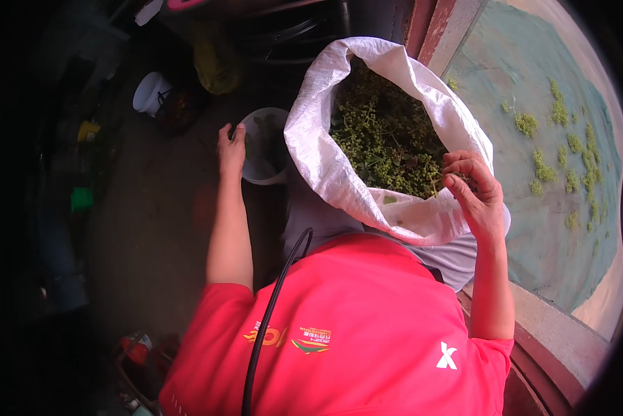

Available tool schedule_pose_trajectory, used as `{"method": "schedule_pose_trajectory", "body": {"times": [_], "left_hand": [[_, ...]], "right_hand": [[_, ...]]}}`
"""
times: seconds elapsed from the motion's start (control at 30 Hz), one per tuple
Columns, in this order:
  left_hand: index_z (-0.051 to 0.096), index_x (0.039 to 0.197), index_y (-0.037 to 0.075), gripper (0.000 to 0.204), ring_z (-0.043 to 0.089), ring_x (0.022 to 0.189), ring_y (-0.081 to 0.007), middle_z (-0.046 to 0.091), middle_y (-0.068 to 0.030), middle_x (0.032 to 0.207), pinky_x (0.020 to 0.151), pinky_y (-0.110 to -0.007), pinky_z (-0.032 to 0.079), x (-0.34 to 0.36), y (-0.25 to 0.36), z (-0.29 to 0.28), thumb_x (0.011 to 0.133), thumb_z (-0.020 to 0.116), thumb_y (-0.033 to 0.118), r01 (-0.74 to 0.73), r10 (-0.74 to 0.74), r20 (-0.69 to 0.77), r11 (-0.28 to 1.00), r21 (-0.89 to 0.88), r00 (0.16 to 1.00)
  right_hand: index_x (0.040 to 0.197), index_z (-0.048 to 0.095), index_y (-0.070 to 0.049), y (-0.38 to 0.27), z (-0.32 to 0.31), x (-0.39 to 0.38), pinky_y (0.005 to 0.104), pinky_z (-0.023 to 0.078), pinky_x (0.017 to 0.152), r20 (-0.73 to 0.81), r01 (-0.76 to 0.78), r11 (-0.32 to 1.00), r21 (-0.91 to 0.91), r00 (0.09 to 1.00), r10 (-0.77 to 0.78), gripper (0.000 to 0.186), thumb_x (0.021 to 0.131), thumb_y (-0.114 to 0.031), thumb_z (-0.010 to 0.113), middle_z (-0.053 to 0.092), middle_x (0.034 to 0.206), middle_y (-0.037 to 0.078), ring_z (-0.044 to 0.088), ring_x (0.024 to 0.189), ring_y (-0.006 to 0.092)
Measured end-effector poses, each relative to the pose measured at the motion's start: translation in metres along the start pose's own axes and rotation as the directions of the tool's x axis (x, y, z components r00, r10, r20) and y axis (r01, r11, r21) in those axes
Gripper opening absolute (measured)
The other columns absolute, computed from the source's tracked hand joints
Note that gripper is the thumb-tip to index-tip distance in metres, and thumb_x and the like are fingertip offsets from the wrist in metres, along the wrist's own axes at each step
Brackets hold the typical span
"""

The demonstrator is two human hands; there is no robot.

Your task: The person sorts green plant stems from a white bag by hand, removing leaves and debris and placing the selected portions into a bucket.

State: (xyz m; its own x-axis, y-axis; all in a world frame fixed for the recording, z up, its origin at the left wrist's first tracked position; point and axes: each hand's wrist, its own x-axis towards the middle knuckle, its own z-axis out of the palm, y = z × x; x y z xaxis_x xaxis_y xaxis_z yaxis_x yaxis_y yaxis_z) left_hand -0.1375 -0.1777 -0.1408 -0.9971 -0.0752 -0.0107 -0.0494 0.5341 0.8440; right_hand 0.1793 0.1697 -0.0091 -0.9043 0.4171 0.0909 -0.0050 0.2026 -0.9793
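A white woven sack (310,149) stands before me with its rim rolled open. Inside lies a heap of small green berry clusters (388,139) with stems and a few leaves. My right hand (479,194) is over the sack's right rim, fingers curled in a pinch around a small, dark berry sprig (466,181). To the left of the sack is a white bucket (264,173) with some green leaves inside. My left hand (232,151) is beside its left rim, thumb and fingers apart, and I see nothing held in it.
On the right, past a wooden sill (557,333), a green sheet (505,236) carries scattered berry clusters (543,166). A smaller white bucket (151,93) and a yellowish bag (216,62) are at the far left. A black cable (273,298) hangs over my red shirt.
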Motion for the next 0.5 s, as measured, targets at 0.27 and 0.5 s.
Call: {"method": "schedule_pose_trajectory", "body": {"times": [0.27, 0.5], "left_hand": [[0.055, 0.124, 0.001, 0.041, 0.057, 0.112, -0.0222, 0.059, -0.0188, 0.124, 0.093, -0.035, 0.045, -0.046, -0.013, 0.076, 0.090, 0.061, 0.025, -0.090, 0.187, 0.594, 0.978, -0.188, 0.782], [0.056, 0.123, 0.002, 0.042, 0.058, 0.111, -0.0231, 0.059, -0.0185, 0.123, 0.092, -0.035, 0.045, -0.084, 0.016, 0.111, 0.089, 0.062, 0.025, -0.315, 0.210, 0.717, 0.949, 0.015, 0.665]], "right_hand": [[0.089, 0.065, -0.003, 0.003, 0.003, -0.011, 0.0315, 0.047, 0.083, 0.112, 0.225, 0.970, -0.092, 0.970, -0.215, 0.015, 0.080, -0.013, 0.073, 0.060, 0.102, 0.008, 0.060, 0.096, 0.0218], [0.097, 0.066, -0.004, -0.033, -0.125, -0.014, 0.0302, 0.054, 0.076, -0.071, -0.251, 0.879, 0.406, 0.950, 0.304, 0.020, 0.088, -0.022, 0.069, 0.066, 0.095, 0.002, 0.061, 0.092, 0.0097]]}}
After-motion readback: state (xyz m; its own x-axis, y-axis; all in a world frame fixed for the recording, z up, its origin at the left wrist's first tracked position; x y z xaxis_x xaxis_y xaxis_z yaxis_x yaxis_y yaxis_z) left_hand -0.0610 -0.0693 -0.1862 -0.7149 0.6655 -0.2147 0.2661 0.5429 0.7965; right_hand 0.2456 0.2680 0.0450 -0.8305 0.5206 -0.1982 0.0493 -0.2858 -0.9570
